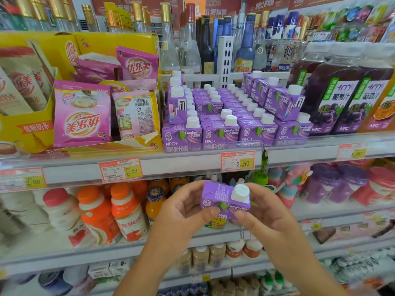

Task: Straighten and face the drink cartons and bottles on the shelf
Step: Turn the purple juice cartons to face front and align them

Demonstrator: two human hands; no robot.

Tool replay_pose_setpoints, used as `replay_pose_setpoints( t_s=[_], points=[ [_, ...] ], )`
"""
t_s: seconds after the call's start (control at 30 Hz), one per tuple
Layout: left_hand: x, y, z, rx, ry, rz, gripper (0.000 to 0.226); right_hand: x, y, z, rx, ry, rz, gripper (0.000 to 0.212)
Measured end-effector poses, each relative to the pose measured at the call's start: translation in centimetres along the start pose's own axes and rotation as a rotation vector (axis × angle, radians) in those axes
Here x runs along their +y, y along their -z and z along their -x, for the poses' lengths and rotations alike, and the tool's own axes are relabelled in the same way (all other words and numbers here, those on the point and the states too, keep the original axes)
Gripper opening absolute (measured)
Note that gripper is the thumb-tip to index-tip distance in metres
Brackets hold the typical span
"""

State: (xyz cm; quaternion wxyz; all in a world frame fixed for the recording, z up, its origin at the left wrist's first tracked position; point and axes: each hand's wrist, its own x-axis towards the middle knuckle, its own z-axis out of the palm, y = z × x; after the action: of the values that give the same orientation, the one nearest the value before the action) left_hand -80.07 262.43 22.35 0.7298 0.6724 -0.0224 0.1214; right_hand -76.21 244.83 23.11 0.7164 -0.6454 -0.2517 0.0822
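One purple carton (218, 193) gripped: left hand (181, 210), right hand (265, 214).

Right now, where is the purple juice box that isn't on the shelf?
In the head view, the purple carton sits low and central, held between the left hand and right hand, just below the 2.50 price tag.

Purple carton (215, 190), white cap (241, 192), seemingly orange bottles (125, 208)

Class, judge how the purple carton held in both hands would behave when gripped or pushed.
Flat faces suggest the purple carton would slide, not roll. Probably stiff: left hand and right hand pinch it without visible denting. Squat shape likely resists tipping.
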Motion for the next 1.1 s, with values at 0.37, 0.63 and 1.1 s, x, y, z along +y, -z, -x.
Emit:
replay_pose_setpoints(
  t_s=[0.37, 0.63, 1.1],
  points=[
    [-0.2, 0.7, 0.2, 0.018, -0.069, -0.124, 0.043, -0.8, 1.8, -0.7, -0.095, 0.083, 0.385, 0.028],
    [4.6, 1.5, -2.6, 0.096, -0.258, -0.383, 0.041, -9.4, 2.7, -6.4, -0.292, 0.125, 0.8, 0.029],
    [5.3, 8.0, -7.3, 0.481, -0.655, -1.255, 0.042, -14.4, 2.5, -20.8, -0.166, 0.261, 1.3, 0.022]
  ],
)
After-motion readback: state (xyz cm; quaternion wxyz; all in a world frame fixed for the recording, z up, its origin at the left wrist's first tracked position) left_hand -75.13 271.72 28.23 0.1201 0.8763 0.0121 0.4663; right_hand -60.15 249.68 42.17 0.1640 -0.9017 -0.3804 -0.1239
